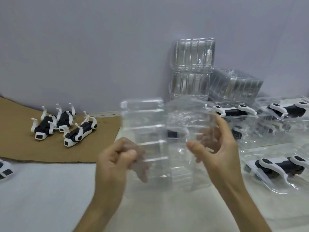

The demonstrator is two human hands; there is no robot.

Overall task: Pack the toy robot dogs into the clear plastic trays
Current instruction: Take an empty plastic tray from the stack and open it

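Note:
I hold a clear plastic tray up in front of me, blurred by motion. My left hand pinches its lower left edge between thumb and fingers. My right hand grips its right half, thumb in front and fingers behind the plastic. Three black-and-white toy robot dogs lie on their backs, legs up, on a brown cardboard sheet at the left. Another toy dog shows partly at the left edge.
Stacks of empty clear trays lean against the grey wall at the back. Packed trays with dogs lie on the white table at the right: two at the back and one nearer.

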